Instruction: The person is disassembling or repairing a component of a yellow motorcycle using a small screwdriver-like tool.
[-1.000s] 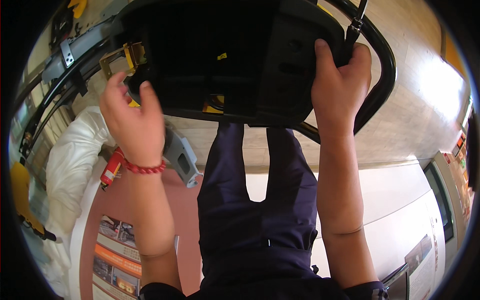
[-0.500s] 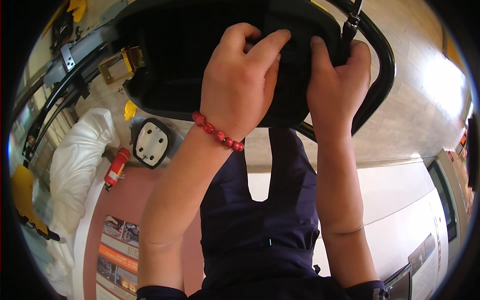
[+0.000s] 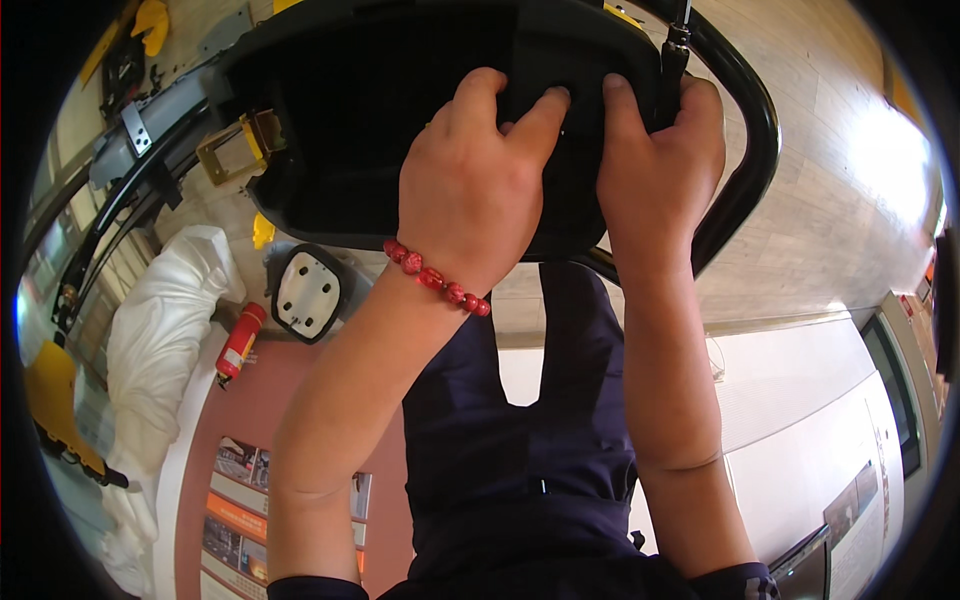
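The black tray point(image 3: 340, 150) is at the far middle of the scene. The person's right hand point(image 3: 662, 165) grips its right edge, thumb laid along the inner side. The left hand point(image 3: 475, 170) is over the tray, fingers bent and thumb apart; whether it holds anything cannot be told. A black tube point(image 3: 757, 110) curves just right, and a gold bracket point(image 3: 228, 155) sits left.

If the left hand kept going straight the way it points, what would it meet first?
Most likely the black tray-like shell, whose dark inner surface lies just ahead of the left hand; depth is unclear there, so I can't tell whether the fingertips already touch it.
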The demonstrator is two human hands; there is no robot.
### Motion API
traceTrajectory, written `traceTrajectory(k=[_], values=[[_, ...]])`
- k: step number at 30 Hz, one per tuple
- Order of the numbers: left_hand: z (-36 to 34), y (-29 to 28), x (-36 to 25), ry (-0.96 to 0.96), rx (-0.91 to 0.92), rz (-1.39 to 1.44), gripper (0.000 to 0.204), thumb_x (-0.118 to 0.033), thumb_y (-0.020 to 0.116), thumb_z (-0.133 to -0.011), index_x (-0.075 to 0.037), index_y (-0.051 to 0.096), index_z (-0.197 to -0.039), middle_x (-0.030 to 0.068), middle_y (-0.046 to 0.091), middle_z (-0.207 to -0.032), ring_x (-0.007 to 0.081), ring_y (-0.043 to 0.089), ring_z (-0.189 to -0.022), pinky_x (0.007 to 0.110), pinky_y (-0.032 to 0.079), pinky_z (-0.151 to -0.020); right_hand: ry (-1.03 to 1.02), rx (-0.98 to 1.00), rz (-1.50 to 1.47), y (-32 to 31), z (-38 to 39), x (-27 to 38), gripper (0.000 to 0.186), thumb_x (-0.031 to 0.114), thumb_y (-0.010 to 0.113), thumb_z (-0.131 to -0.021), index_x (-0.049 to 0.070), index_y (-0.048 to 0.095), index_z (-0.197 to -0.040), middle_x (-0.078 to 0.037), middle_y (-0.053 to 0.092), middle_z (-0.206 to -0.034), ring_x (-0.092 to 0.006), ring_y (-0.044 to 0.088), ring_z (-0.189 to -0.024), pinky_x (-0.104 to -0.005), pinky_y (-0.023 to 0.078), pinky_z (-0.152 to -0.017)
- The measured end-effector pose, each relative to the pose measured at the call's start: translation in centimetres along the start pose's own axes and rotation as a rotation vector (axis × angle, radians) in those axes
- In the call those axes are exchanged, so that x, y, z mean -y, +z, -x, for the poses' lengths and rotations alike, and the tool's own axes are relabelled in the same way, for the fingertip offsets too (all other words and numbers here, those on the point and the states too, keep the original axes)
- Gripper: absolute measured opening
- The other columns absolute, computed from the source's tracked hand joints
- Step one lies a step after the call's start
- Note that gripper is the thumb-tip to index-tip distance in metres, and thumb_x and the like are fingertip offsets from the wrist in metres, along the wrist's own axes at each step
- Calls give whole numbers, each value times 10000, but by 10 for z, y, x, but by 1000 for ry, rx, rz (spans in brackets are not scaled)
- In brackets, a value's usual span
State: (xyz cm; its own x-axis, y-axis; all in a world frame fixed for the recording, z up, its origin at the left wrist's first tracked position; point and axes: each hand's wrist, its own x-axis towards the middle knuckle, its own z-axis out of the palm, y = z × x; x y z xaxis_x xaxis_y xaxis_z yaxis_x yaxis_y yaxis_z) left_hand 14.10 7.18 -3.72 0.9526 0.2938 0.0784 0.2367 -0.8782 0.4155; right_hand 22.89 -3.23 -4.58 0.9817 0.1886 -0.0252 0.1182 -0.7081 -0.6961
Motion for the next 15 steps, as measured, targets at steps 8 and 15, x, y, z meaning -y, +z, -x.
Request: traceTrajectory(k=[8,15], values=[[-1,-1,3,64,10,-50,366,-53,635,-770,-125,699,-1123,193,605,-1050,253,658,-740,359,553,-659,-22,13,6,0,-1,-1,283,195,745,-834,-23,606,-949,-147,678,-861,-264,644,-781,-355,501,-748],[-3,-6,12,155,47,-126,360,-82,646,-760,-130,703,-1112,168,604,-976,223,638,-679,330,538,-610,-33,-4,14,2,0,-4,287,197,748,-830,-21,615,-961,-146,681,-867,-261,652,-794,-356,503,-758]])
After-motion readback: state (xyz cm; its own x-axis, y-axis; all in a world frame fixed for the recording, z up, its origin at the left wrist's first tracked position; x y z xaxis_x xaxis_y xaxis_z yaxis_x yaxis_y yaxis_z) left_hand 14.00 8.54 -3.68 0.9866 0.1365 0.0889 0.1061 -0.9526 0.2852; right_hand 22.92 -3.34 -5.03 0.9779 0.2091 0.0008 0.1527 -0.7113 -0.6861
